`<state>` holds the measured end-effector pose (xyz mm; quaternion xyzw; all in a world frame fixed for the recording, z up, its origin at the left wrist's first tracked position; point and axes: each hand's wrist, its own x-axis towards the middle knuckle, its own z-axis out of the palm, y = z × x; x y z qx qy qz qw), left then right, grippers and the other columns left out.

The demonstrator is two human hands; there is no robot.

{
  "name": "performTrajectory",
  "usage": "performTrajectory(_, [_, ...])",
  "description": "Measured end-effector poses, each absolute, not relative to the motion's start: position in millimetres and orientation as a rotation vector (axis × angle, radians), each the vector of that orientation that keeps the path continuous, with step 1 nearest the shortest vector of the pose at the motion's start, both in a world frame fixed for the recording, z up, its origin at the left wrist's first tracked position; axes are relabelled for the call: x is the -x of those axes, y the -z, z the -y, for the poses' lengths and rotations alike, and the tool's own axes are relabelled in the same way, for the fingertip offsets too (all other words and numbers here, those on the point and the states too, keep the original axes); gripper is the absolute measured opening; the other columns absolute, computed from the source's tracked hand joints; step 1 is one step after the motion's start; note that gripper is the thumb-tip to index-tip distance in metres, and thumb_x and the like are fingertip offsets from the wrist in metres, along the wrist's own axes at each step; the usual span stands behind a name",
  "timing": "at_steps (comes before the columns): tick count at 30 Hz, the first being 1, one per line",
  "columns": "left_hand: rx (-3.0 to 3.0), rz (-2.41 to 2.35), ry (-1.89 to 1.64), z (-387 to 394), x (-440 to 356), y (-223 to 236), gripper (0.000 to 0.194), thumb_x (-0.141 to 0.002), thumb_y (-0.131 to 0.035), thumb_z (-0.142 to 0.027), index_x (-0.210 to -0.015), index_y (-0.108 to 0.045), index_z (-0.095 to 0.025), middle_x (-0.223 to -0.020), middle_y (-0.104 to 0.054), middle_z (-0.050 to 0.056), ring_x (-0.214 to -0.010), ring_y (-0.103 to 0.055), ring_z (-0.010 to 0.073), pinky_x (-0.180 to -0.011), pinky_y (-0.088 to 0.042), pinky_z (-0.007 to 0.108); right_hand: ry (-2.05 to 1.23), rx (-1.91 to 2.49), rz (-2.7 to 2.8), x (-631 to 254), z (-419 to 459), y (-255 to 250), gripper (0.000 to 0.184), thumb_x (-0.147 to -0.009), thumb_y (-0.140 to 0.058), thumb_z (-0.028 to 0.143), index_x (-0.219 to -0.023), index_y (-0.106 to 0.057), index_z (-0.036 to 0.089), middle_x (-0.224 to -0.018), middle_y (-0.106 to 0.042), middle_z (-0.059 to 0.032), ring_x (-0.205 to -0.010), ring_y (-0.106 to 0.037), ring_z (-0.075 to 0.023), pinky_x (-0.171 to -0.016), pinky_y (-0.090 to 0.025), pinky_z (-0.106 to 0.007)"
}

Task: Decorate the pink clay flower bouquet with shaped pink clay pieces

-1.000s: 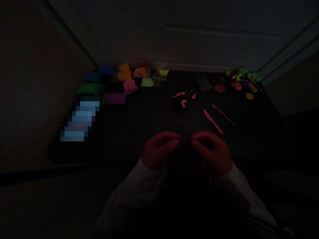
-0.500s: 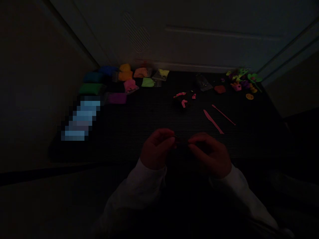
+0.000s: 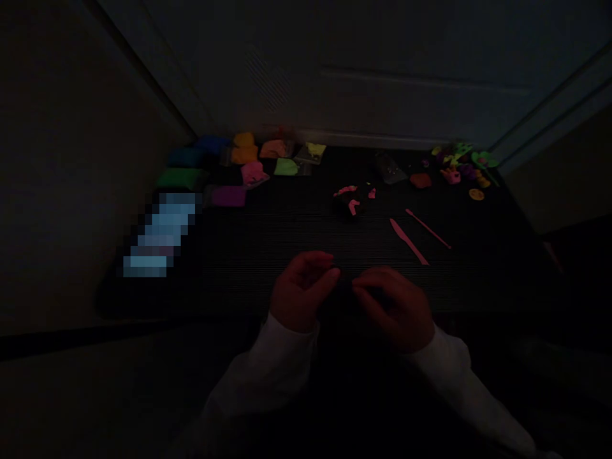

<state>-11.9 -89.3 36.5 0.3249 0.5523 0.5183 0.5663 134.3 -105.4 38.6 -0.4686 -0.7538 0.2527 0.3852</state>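
Note:
My left hand is over the front part of the dark table, thumb and fingers curled toward each other. Facing it, my right hand is closed in a pinch, its fingertips a short gap away from the left ones. Whatever the two hold is too dark to make out. Beyond them sits a dark lump with pink pieces on it, and a small pink scrap lies beside that. To the right are a pink modelling knife and a thin pink stick tool.
Packets of coloured clay, among them a purple one and a green one, line the back left. A blurred lit screen lies at the left. At the back right are a red lump, colourful clay figures and a yellow disc.
My right hand has moved a little to the left, narrowing the gap to my left hand. The whole view has shifted slightly, so the table appears lower.

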Motion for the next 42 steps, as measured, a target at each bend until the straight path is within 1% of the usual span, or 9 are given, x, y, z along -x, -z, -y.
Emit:
performTrajectory(5, [-0.833, -1.346, -1.221, 87.4, 11.5, -37.2, 0.022, -0.055, -0.068, -0.018, -0.074, -0.058, -0.018, -0.068, -0.059, -0.002, -0.06, -0.055, 0.0092, -0.059, -0.044, 0.022, -0.708, 1.174, 1.871, -135.3, 104.0, -37.0, 0.013, -0.075, -0.053, 0.018, -0.086, -0.058, 0.022, -0.081, -0.064, -0.0023, -0.078, -0.058, -0.0149, -0.071, -0.046, -0.03])
performTrajectory(12, [-0.874, -1.362, -1.236, 84.7, 8.7, -34.5, 0.019, -0.057, -0.065, -0.017, -0.075, -0.059, -0.017, -0.067, -0.058, -0.003, -0.059, -0.054, 0.0083, -0.057, -0.042, 0.02, -0.904, 1.233, 1.689, -136.1, 98.6, -33.9, 0.007, -0.073, -0.056, 0.02, -0.08, -0.058, 0.021, -0.078, -0.061, -0.0016, -0.075, -0.058, -0.0141, -0.069, -0.046, -0.028])
performTrajectory(18, [-0.831, -1.261, -1.157, 65.5, 9.4, -42.1, 0.017, -0.061, -0.062, -0.015, -0.077, -0.058, -0.018, -0.064, -0.057, -0.003, -0.056, -0.054, 0.0079, -0.054, -0.043, 0.019, -1.014, 1.247, 1.698, -141.3, 83.9, -39.5, 0.011, -0.074, -0.055, 0.021, -0.085, -0.056, 0.023, -0.078, -0.06, -0.0001, -0.075, -0.057, -0.0128, -0.066, -0.046, -0.025])
performTrajectory(23, [-0.841, -1.19, -1.098, 35.8, 8.4, -57.3, 0.019, -0.06, -0.062, -0.014, -0.078, -0.058, -0.019, -0.066, -0.055, -0.004, -0.054, -0.054, 0.0065, -0.05, -0.043, 0.017, -0.96, 1.225, 1.863, -154.1, 56.2, -58.5, 0.017, -0.076, -0.054, 0.018, -0.091, -0.053, 0.025, -0.085, -0.06, 0.0014, -0.08, -0.056, -0.0109, -0.07, -0.044, -0.022])
performTrajectory(26, [-0.839, -1.205, -1.107, 16.8, 6.4, -65.5, 0.019, -0.06, -0.063, -0.013, -0.077, -0.059, -0.018, -0.063, -0.055, -0.004, -0.052, -0.053, 0.0062, -0.049, -0.041, 0.016, -0.886, 1.216, 1.927, -160.0, 33.3, -67.7, 0.021, -0.075, -0.055, 0.018, -0.094, -0.051, 0.025, -0.084, -0.059, 0.0022, -0.08, -0.055, -0.0102, -0.073, -0.042, -0.022])
performTrajectory(29, [-0.833, -1.215, -1.106, 0.8, 5.7, -65.3, 0.019, -0.059, -0.064, -0.013, -0.076, -0.059, -0.018, -0.061, -0.056, -0.004, -0.052, -0.052, 0.0063, -0.049, -0.04, 0.016, -0.836, 1.188, 1.969, -162.1, 12.7, -66.4, 0.026, -0.073, -0.057, 0.019, -0.098, -0.049, 0.023, -0.084, -0.059, 0.0016, -0.081, -0.055, -0.0106, -0.075, -0.042, -0.023])
performTrajectory(32, [-0.768, -1.182, -1.061, -9.1, 6.4, -54.8, 0.018, -0.058, -0.065, -0.013, -0.074, -0.06, -0.018, -0.062, -0.058, -0.004, -0.055, -0.053, 0.0066, -0.052, -0.041, 0.017, -0.85, 1.167, 1.986, -162.6, 1.3, -55.9, 0.029, -0.073, -0.057, 0.019, -0.101, -0.048, 0.022, -0.084, -0.057, 0.0006, -0.078, -0.054, -0.0108, -0.071, -0.043, -0.024])
performTrajectory(36, [-0.57, -1.152, -0.988, -12.1, 7.3, -39.5, 0.018, -0.057, -0.066, -0.014, -0.073, -0.059, -0.019, -0.062, -0.059, -0.004, -0.054, -0.054, 0.0079, -0.052, -0.042, 0.019, -0.837, 1.241, 1.996, -163.6, -0.9, -42.7, 0.029, -0.071, -0.059, 0.021, -0.098, -0.049, 0.022, -0.08, -0.057, 0.0011, -0.072, -0.054, -0.011, -0.065, -0.044, -0.025])
performTrajectory(42, [-0.613, -1.228, -0.849, -9.1, 8.8, -43.2, 0.012, -0.057, -0.067, -0.014, -0.066, -0.06, -0.018, -0.063, -0.062, -0.002, -0.059, -0.055, 0.0078, -0.056, -0.042, 0.018, -0.826, 1.27, 2.035, -163.2, 0.6, -42.7, 0.022, -0.072, -0.059, 0.025, -0.092, -0.051, 0.023, -0.082, -0.06, 0.0014, -0.076, -0.054, -0.0129, -0.069, -0.042, -0.028])
